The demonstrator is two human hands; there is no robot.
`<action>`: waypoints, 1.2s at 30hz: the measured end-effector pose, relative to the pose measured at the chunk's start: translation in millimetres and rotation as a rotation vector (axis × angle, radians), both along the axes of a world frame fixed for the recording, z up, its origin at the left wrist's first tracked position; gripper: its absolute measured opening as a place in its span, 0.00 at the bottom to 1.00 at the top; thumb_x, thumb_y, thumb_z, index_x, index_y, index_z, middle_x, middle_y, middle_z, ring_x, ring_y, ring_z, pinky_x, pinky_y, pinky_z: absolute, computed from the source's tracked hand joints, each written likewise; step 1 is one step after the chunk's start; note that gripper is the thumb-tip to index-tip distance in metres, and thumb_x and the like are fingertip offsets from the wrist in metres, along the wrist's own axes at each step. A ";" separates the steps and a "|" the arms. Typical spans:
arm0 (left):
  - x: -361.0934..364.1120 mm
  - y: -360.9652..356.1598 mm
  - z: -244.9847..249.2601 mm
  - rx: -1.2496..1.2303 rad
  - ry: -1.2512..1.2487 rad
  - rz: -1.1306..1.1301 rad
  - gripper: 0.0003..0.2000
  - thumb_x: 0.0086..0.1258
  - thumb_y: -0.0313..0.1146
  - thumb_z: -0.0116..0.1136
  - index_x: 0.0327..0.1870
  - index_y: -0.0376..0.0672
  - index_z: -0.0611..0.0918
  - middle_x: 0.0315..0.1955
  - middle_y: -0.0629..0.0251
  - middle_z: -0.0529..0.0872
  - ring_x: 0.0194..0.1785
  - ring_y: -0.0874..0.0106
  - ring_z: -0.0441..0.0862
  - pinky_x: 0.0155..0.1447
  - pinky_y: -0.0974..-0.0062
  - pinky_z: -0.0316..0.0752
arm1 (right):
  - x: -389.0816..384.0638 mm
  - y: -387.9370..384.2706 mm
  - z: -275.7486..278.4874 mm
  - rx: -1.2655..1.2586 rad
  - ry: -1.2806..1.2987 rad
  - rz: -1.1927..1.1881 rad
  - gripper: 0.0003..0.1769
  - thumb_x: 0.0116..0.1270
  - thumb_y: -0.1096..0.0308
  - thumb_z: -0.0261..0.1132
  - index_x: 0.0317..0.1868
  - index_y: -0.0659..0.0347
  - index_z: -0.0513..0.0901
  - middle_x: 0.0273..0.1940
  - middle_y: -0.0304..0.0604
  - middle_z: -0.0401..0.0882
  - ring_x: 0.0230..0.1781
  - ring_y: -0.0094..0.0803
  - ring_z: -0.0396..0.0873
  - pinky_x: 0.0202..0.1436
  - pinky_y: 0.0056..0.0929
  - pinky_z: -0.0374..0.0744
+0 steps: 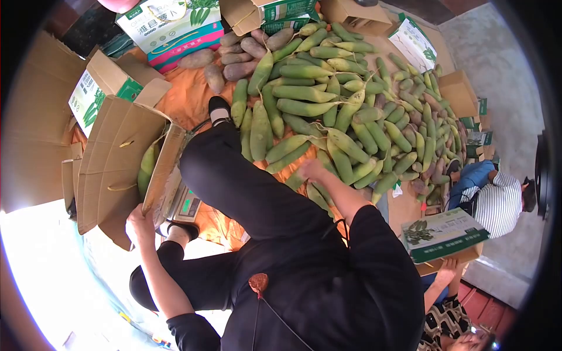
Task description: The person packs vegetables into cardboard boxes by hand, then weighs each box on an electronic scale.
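Observation:
My left hand (140, 227) grips the near edge of an open cardboard box (111, 169) at the left, its fingers closed on the cardboard. Inside that box lies a green radish (148, 167). A scale with a lit green display (187, 205) shows just under the box's right side. My right hand (313, 169) is at the near edge of a big heap of green radishes (304, 92), closed around the end of a green radish (295, 179); its fingers are partly hidden and slightly blurred.
Purplish radishes (239, 70) lie behind the green ones on an orange sheet (184, 96). Printed cartons (172, 26) stand at the back. At the right, a person in a striped shirt (497, 205) bends over, and another person's hand (448, 272) holds a printed carton (445, 234).

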State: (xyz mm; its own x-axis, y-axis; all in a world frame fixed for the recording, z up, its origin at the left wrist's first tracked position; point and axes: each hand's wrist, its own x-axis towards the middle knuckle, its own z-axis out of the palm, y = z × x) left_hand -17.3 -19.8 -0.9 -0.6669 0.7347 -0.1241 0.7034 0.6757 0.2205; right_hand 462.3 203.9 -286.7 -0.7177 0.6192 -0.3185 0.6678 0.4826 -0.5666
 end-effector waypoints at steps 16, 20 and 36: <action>12.5 2.5 7.0 -0.029 -0.012 0.048 0.06 0.59 0.32 0.60 0.36 0.49 0.84 0.31 0.62 0.84 0.37 0.60 0.83 0.43 0.65 0.77 | -89.8 76.7 18.3 -0.835 -0.002 -1.610 0.28 0.55 0.52 0.73 0.52 0.53 0.73 0.46 0.45 0.71 0.44 0.40 0.74 0.44 0.43 0.76; 11.8 -2.1 0.8 -0.050 0.022 0.014 0.06 0.60 0.31 0.58 0.37 0.49 0.84 0.31 0.62 0.84 0.38 0.60 0.83 0.43 0.65 0.78 | -91.6 74.2 27.8 -0.900 0.206 -1.687 0.29 0.55 0.61 0.74 0.55 0.51 0.72 0.54 0.45 0.68 0.52 0.41 0.70 0.49 0.47 0.75; 1.3 0.3 7.2 -0.124 0.016 0.015 0.06 0.61 0.34 0.58 0.36 0.45 0.80 0.34 0.59 0.84 0.41 0.58 0.83 0.44 0.62 0.77 | -214.5 96.2 321.1 -0.055 1.094 -0.413 0.27 0.57 0.82 0.67 0.55 0.66 0.65 0.49 0.44 0.74 0.49 0.30 0.75 0.56 0.30 0.74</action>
